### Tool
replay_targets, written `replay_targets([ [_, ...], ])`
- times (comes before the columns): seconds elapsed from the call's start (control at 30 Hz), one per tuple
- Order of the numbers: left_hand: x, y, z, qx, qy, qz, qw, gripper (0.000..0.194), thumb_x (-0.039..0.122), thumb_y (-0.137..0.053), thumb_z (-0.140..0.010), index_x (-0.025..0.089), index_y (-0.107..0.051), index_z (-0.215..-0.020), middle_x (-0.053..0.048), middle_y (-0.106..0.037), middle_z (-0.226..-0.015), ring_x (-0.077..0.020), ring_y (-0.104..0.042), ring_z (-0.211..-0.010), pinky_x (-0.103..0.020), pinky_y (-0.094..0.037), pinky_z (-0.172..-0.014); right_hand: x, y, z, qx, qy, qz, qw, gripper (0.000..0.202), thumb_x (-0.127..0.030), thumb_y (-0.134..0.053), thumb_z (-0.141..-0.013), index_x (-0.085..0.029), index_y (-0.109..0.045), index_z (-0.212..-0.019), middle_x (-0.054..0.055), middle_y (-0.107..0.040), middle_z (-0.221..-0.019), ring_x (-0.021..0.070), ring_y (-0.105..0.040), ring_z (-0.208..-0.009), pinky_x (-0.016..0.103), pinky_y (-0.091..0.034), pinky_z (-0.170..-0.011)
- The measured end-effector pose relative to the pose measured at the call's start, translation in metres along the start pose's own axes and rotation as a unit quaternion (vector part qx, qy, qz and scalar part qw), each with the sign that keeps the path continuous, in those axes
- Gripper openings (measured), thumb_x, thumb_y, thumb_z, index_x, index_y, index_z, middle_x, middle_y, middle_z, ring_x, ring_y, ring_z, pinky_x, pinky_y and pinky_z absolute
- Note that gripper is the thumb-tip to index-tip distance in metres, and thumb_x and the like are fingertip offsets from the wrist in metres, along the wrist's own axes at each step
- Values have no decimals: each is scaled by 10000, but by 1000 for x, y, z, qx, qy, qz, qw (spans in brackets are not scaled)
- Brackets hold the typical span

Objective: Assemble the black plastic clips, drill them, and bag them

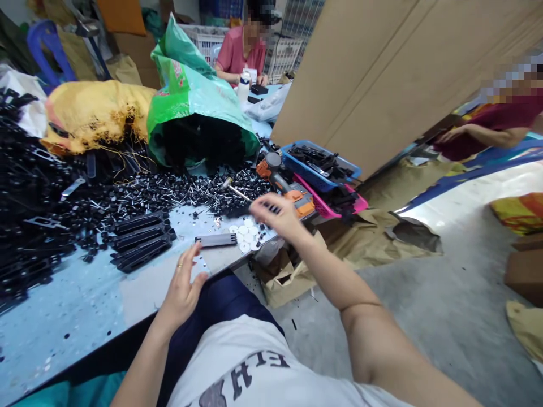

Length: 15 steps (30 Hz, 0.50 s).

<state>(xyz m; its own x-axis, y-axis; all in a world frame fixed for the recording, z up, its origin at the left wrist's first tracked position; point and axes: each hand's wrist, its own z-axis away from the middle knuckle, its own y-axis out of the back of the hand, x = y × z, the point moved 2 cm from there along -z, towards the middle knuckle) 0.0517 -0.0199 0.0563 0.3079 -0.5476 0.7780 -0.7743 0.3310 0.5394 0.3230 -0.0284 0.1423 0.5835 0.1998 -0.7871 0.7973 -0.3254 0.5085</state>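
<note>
Right hand [275, 215] out over the far edge of the pale blue tabletop [76, 316], blurred, fingers loosely apart above the small pile of white round plastic discs [246, 236]; nothing visible between the fingers, though the blur makes it hard to be sure. Left hand [183, 285] near the front edge, open and empty, fingertips close to the flat grey ribbed plastic bar [216, 240], not touching it. Bar lying flat, just left of the discs. Small hammer with a metal head [231, 187] resting behind, head toward the heap of small black plastic parts [169, 192]; orange and black cordless drill [284, 183] beside it.

To do well, probably: pinch only one disc with the fingertips, not a bunch, since the discs lie touching. Better to hold the bar steady with the left hand first. Careful with the sleeve side of the wrist near the hammer handle, easy to knock.
</note>
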Motion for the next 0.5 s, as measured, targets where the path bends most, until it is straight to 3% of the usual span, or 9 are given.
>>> replay_targets([
  [0.03, -8, 5, 1, 29, 21, -22, 999, 514, 354, -428, -890, 214, -321, -1373, -136, -442, -1315, -237, -470, -1166, -398, -453, -913, 13, 28, -14, 128, 10, 90, 988, 277, -420, -510, -846, -164, -616, -852, 36, -641, -763, 139, -608, -684, 259, -480, -663],
  [0.07, -17, 10, 4, 59, 45, -42, 996, 503, 360, -426, -889, 210, -341, -1361, -134, -449, -1303, -239, -466, -1170, -402, -454, -913, 28, 56, -27, 230, 11, 181, 956, 276, -399, -480, -861, -158, -613, -873, 64, -647, -842, 168, -612, -793, 292, -469, -746],
  [0.1, -26, 16, 6, 88, 66, -59, 992, 478, 370, -434, -883, 203, -390, -1329, -130, -473, -1272, -240, -480, -1155, -401, -462, -903, 45, 84, -40, 299, -2, 262, 918, 283, -379, -452, -872, -147, -613, -889, 93, -645, -902, 194, -603, -869, 324, -450, -800],
  [0.13, -34, 21, 10, 113, 86, -74, 987, 445, 382, -445, -876, 197, -450, -1281, -124, -498, -1235, -240, -500, -1130, -395, -472, -888, 64, 109, -52, 323, -28, 327, 888, 289, -359, -434, -878, -138, -614, -922, 115, -642, -942, 215, -593, -912, 347, -432, -830],
  [0.2, -48, 32, 16, 148, 107, -100, 978, 390, 400, -466, -859, 185, -541, -1176, -110, -537, -1167, -235, -532, -1083, -376, -494, -853, 99, 150, -71, 307, -98, 404, 856, 295, -346, -448, -867, -125, -618, -960, 146, -643, -959, 243, -585, -924, 371, -418, -833],
  [0.27, -57, 39, 22, 166, 114, -124, 972, 365, 413, -478, -846, 179, -583, -1106, -104, -553, -1134, -234, -542, -1068, -361, -511, -820, 129, 176, -81, 264, -165, 437, 844, 329, -400, -506, -832, -120, -627, -957, 167, -645, -952, 268, -579, -921, 384, -415, -812],
  [0.37, -67, 46, 28, 163, 126, -151, 967, 358, 430, -479, -836, 185, -600, -1068, -100, -568, -1111, -236, -556, -1044, -359, -526, -781, 158, 191, -88, 225, -221, 447, 837, 473, -537, -503, -805, -111, -632, -964, 191, -636, -975, 279, -568, -924, 389, -411, -795],
  [0.5, -78, 54, 32, 154, 135, -161, 965, 372, 443, -469, -837, 182, -594, -1070, -98, -573, -1101, -226, -573, -1000, -358, -529, -764, 169, 197, -99, 183, -225, 481, 827, 625, -573, -298, -875, -67, -602, -1081, 227, -615, -1031, 249, -567, -935, 375, -406, -783],
])
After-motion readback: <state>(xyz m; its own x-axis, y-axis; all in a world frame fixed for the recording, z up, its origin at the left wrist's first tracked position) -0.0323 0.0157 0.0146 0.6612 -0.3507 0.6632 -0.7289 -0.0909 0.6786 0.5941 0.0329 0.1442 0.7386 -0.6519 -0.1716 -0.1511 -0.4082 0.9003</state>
